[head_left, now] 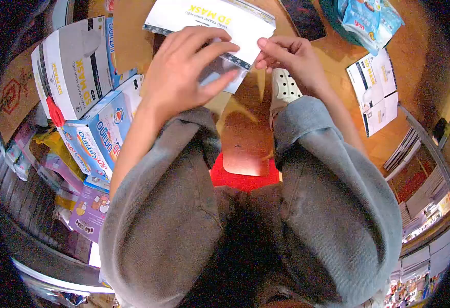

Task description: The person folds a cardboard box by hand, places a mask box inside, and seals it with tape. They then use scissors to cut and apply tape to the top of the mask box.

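The person is sitting on a low red plastic stool, grey-trousered knees filling the lower half of the view, and is holding a flat white paper mask package with yellow "3D MASK" lettering out in front, at twelve o'clock from the knees. The left hand is lying over the package's near end, fingers curled together across the top and the thumb pressing from beneath, so it is gripping the clear plastic flap there. The right hand is pinching the package's near right corner between thumb and forefinger, the other fingers folded in close.

At nine to ten o'clock a grey-and-white cardboard 3D MASK box is leaning against a stack of blue-and-white cardboard boxes, with purple cartons lying lower, at about eight o'clock. At two o'clock a flattened white printed box is resting on the brown wooden floor. At one o'clock a light-blue plastic packet is sitting near the top edge, just beside a dark flat phone-like slab. A white perforated clog is showing just under the right hand.
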Demonstrator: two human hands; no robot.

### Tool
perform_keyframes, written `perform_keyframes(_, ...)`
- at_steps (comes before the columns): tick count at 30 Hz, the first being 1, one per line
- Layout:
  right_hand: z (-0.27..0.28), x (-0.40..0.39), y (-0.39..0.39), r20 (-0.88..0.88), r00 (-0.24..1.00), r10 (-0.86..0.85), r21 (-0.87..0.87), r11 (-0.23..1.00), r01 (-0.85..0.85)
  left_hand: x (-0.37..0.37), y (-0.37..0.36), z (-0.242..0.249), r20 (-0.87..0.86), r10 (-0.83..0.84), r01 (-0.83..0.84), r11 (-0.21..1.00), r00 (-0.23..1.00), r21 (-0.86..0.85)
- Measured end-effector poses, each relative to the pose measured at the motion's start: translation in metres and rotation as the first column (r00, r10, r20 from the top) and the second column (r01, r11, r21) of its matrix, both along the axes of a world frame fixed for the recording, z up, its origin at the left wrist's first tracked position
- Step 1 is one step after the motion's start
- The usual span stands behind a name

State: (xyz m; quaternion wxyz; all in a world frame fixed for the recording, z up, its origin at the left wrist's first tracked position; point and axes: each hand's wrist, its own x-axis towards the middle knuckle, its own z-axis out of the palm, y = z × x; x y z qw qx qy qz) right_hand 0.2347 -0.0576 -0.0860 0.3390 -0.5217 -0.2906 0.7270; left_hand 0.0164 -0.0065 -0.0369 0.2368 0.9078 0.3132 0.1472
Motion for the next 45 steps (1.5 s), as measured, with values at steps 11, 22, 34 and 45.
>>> perform_keyframes(11, -0.009, -0.008, -0.002, 0.066, 0.997, 0.043, 0.111, 0.993, -0.050, 0.027, -0.015, -0.012, -0.052, 0.039, -0.025, 0.969, 0.998, 0.244)
perform_keyframes(22, -0.007, -0.011, -0.004, 0.080, 0.997, -0.005, 0.095, 0.996, -0.003, 0.031, -0.020, -0.004, -0.104, 0.132, -0.110, 0.976, 0.986, 0.188)
perform_keyframes(34, -0.007, -0.015, -0.005, 0.071, 0.997, -0.029, 0.104, 0.994, 0.021, 0.034, -0.024, 0.008, -0.164, 0.298, -0.321, 0.936, 0.940, -0.145)
perform_keyframes(45, -0.014, -0.022, -0.012, -0.081, 0.990, -0.115, 0.121, 0.985, 0.124, 0.030, -0.019, 0.001, -0.168, 0.372, -0.408, 0.857, 0.913, -0.315)
